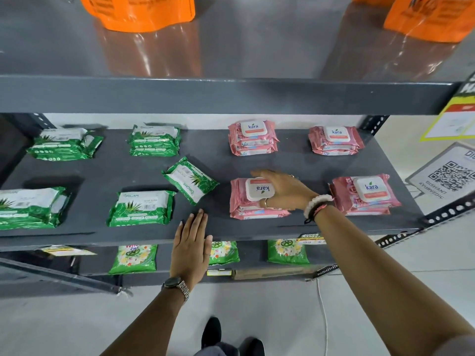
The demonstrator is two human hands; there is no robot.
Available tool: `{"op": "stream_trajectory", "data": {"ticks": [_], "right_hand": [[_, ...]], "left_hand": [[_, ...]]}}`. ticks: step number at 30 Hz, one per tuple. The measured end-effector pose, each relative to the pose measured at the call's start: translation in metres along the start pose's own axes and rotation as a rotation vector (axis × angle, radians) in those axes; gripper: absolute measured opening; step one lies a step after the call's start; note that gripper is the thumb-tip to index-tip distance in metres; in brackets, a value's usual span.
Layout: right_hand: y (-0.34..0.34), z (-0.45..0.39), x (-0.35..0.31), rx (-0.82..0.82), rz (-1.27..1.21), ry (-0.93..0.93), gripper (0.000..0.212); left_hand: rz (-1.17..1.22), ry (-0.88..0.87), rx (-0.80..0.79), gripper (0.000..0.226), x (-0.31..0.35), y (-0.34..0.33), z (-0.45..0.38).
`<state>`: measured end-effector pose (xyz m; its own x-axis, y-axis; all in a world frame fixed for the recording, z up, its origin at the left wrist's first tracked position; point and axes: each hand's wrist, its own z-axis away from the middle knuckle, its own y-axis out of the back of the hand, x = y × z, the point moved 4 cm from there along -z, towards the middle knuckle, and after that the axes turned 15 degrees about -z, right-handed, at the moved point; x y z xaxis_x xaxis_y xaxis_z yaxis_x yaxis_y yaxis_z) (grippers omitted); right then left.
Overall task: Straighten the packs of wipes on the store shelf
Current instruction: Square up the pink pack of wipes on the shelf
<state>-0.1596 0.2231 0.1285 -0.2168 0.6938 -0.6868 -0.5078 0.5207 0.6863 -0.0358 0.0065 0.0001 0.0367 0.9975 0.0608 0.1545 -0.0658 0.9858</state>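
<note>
The grey middle shelf (218, 227) carries green Origami wipe packs on the left and pink Kara packs on the right, in small stacks. One green pack (190, 179) lies alone and turned at an angle near the centre. My right hand (280, 190) rests on top of the front pink stack (241, 199), fingers spread over its white lid, whose label reads upside down. My left hand (191, 244) lies flat and empty on the shelf's front edge, fingers together, just below the skewed green pack. Other pink stacks sit at the back (253, 137), back right (335, 140) and front right (365, 195).
Green stacks sit at front centre (141, 208), front left (28, 208), back centre (154, 141) and back left (64, 143). Orange bags (138, 11) stand on the shelf above. Green pouches (133, 258) stand on the shelf below. A QR sign (447, 173) hangs at the right.
</note>
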Motion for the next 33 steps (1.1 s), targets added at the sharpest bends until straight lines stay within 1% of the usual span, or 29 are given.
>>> {"op": "stream_trajectory", "data": {"ticks": [2, 4, 6, 9, 10, 11, 13, 14, 16, 17, 18, 20, 22, 24, 26, 28, 30, 33], "right_hand": [[0.002, -0.001, -0.003, 0.081, 0.08, -0.032, 0.081], [0.002, -0.002, -0.007, 0.2, 0.17, -0.077, 0.077], [-0.002, -0.003, -0.01, 0.307, 0.22, -0.164, 0.074], [-0.005, -0.004, -0.014, 0.361, 0.257, -0.296, 0.081], [-0.002, -0.004, -0.015, 0.36, 0.259, -0.305, 0.08], [0.001, -0.004, -0.015, 0.357, 0.251, -0.281, 0.074], [0.011, -0.005, -0.019, 0.321, 0.256, -0.117, 0.051], [0.016, -0.005, -0.02, 0.261, 0.287, -0.013, 0.048], [0.018, -0.003, -0.021, 0.076, 0.431, 0.132, 0.072], [0.016, -0.002, -0.021, -0.014, 0.509, 0.161, 0.08], [0.013, 0.0, -0.021, -0.081, 0.562, 0.183, 0.085], [0.005, 0.001, -0.019, -0.16, 0.606, 0.2, 0.085], [0.003, 0.001, -0.019, -0.162, 0.609, 0.197, 0.082], [0.002, -0.001, -0.018, -0.166, 0.612, 0.165, 0.078], [0.001, -0.002, -0.016, -0.16, 0.588, 0.112, 0.079], [0.001, -0.002, -0.015, -0.092, 0.509, 0.07, 0.082], [0.001, -0.001, -0.015, -0.004, 0.447, 0.049, 0.078], [-0.001, 0.0, -0.015, 0.092, 0.425, 0.031, 0.074]], "left_hand": [[-0.005, -0.005, -0.006, 0.054, 0.0, 0.0, 0.0], [-0.008, -0.012, -0.01, 0.054, -0.001, -0.001, 0.0], [-0.008, -0.015, -0.008, 0.054, 0.0, -0.001, 0.0], [-0.006, -0.017, -0.003, 0.054, 0.0, -0.001, 0.001], [-0.005, -0.018, -0.002, 0.054, -0.001, -0.001, 0.001], [-0.003, -0.021, -0.002, 0.054, -0.001, -0.001, 0.001], [0.001, -0.023, -0.001, 0.055, -0.001, -0.001, 0.001], [0.002, -0.022, 0.0, 0.055, -0.001, -0.001, 0.001], [0.005, -0.021, 0.001, 0.055, 0.0, -0.001, 0.001], [0.007, -0.021, 0.001, 0.056, 0.0, -0.001, 0.001], [0.01, -0.02, -0.002, 0.056, 0.0, -0.002, 0.001], [0.016, -0.017, -0.005, 0.056, -0.001, -0.002, 0.001], [0.016, -0.017, -0.007, 0.056, -0.001, -0.002, 0.001], [0.011, -0.018, -0.008, 0.056, 0.0, -0.001, 0.001], [0.007, -0.02, -0.006, 0.056, 0.0, -0.001, 0.001], [0.006, -0.021, -0.006, 0.054, 0.0, -0.001, 0.001], [0.003, -0.023, -0.006, 0.054, 0.0, -0.001, 0.001], [0.002, -0.022, -0.009, 0.055, 0.0, -0.001, 0.001]]}}
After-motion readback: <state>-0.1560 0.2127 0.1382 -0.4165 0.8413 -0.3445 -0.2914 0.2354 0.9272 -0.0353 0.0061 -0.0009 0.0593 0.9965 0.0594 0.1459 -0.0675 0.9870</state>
